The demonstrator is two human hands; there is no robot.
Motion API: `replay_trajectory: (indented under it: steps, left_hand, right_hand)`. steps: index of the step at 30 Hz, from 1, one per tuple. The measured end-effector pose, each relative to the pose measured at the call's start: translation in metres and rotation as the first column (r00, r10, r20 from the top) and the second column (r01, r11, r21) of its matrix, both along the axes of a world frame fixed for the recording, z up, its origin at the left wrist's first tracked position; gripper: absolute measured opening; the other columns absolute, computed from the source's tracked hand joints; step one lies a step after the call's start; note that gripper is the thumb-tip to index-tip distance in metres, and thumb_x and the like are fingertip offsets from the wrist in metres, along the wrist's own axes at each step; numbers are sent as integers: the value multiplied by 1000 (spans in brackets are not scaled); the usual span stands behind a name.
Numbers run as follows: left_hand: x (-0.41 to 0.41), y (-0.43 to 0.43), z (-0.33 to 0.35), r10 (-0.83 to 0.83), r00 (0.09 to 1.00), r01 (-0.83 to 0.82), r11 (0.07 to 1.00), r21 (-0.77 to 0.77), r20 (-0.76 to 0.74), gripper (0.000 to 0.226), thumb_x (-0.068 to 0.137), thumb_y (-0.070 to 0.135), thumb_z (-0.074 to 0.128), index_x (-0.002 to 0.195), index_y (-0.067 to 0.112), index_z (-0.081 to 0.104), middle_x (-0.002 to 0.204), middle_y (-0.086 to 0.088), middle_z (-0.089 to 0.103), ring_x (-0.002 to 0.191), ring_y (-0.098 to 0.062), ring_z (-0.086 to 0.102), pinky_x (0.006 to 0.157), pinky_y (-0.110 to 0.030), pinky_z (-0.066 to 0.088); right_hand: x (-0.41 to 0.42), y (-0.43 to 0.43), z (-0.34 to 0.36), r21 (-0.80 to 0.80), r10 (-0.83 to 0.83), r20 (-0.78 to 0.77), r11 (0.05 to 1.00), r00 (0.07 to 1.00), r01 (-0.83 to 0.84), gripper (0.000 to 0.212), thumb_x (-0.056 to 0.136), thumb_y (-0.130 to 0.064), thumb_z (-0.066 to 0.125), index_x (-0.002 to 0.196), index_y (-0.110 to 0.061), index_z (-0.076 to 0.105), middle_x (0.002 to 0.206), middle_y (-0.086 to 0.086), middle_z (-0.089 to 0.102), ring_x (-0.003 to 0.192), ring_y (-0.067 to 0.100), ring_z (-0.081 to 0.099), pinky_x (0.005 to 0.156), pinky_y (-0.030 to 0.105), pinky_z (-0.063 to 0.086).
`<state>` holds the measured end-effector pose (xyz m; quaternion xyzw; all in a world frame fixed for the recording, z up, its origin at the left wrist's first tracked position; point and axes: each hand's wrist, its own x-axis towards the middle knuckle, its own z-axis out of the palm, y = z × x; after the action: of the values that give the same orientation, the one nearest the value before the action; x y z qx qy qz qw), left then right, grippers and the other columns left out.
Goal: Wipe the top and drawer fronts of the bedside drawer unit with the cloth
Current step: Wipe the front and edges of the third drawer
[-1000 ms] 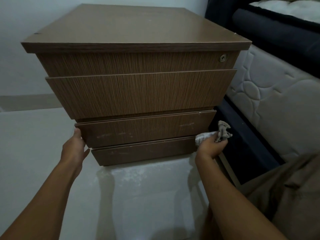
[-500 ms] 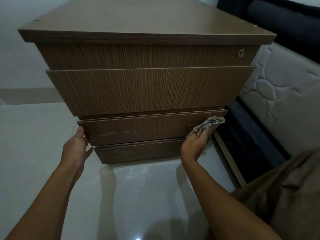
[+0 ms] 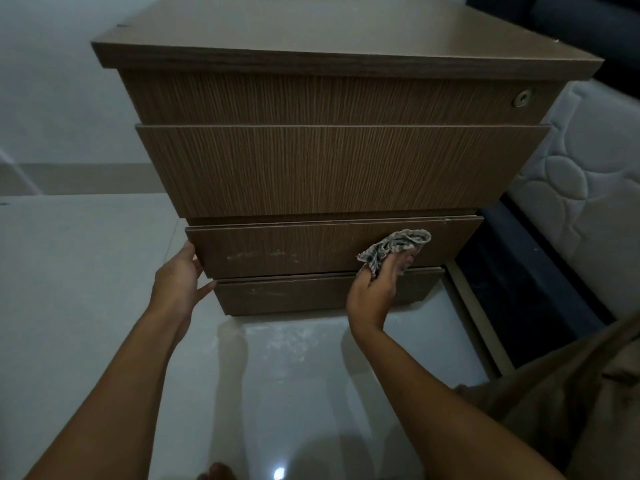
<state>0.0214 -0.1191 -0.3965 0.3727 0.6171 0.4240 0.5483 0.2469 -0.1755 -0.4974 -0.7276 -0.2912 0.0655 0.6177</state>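
On the glossy floor [image 3: 104, 289] in the foreground, the drawer unit [image 3: 329, 168] is braced by the left hand [image 3: 180, 278], which is kept where it was. Its fingers are laid straight against the left edge of the third drawer front [image 3: 294, 251] and nothing is gripped. The cloth [image 3: 394, 245] is bunched in the curled fingers of the right hand [image 3: 375, 289]. A second ago it was held off the unit's right corner. It has since been carried leftward and is now pressed against the right part of the third drawer front. A leftward stroke across that front is judged to be under way. Pale smears left of centre are not yet reached, and fainter marks are seen on the bottom drawer front [image 3: 294, 294]. Further back, the top [image 3: 329, 26] is untouched by either hand.
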Motion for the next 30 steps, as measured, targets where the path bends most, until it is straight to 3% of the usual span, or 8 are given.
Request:
replay_trajectory:
  steps: [2, 5, 12, 15, 18, 24, 28, 30]
  left_hand:
    - [-2, 0, 2, -3, 1000, 3, 1000, -3, -10, 40, 104, 35, 34, 140, 26, 47, 141, -7, 51, 128, -22, 49, 102, -46, 46]
    - [-4, 0, 5, -29, 998, 29, 1000, -9, -55, 41, 104, 34, 31, 142, 25, 45, 143, -7, 50, 131, -24, 48, 105, -47, 43]
    - [-25, 14, 12, -156, 947, 154, 988, -30, -282, 42, 104, 37, 31, 136, 17, 49, 146, -6, 48, 133, -25, 46, 107, -43, 40]
    - [-34, 21, 20, -264, 902, 268, 963, -35, -341, 42, 104, 35, 28, 134, 16, 51, 147, -3, 47, 135, -23, 44, 108, -41, 37]
    - [-39, 29, 26, -315, 868, 317, 947, -61, -384, 44, 104, 37, 27, 132, 17, 54, 143, -3, 52, 132, -21, 47, 108, -39, 38]
    - [-43, 33, 25, -290, 914, 290, 956, -44, -284, 45, 105, 32, 27, 116, 11, 65, 124, -4, 63, 123, -18, 53, 109, -36, 37]
    - [-49, 33, 20, -303, 916, 312, 950, -8, -263, 43, 104, 31, 28, 109, 12, 66, 110, -1, 65, 108, -14, 57, 103, -31, 37]
    - [-53, 34, 18, -309, 915, 320, 947, 2, -259, 41, 103, 32, 30, 104, 15, 67, 109, -1, 67, 104, -13, 59, 101, -29, 36]
  right_hand:
    - [-15, 2, -1, -3, 34, 10, 999, 999, -34, 70, 95, 4, 44, 153, -6, 7, 162, 11, -5, 147, 15, -9, 114, 10, -5]
    - [-40, 6, -2, -1, 102, 24, 995, 994, -102, 70, 94, 7, 43, 153, -4, 6, 160, 12, -10, 146, 17, -13, 111, 7, -7]
    - [-101, 22, -5, -20, 208, 26, 978, 978, -207, 72, 93, 10, 40, 153, -7, 4, 160, 11, -14, 148, 23, -15, 115, 12, -6]
    - [-127, 28, -5, -23, 239, 38, 971, 970, -238, 72, 89, 14, 39, 153, -1, 9, 158, 7, -15, 147, 22, -16, 118, 19, -1]
    - [-152, 34, -5, -23, 251, 59, 968, 966, -250, 69, 84, 17, 37, 150, 5, 16, 158, 9, -11, 148, 24, -12, 117, 17, -2]
    - [-193, 42, -7, -52, 349, 79, 937, 934, -346, 70, 87, 17, 37, 151, -1, 18, 155, 1, -12, 142, 0, -25, 119, 21, -3]
    - [-212, 44, -14, -80, 458, 144, 889, 877, -451, 61, 93, 12, 37, 150, -4, 21, 157, 1, -6, 145, 3, -22, 119, 22, -4]
    - [-217, 44, -20, -129, 537, 165, 844, 828, -521, 61, 92, 15, 38, 149, -5, 26, 161, 6, 2, 145, 5, -22, 121, 30, 0]
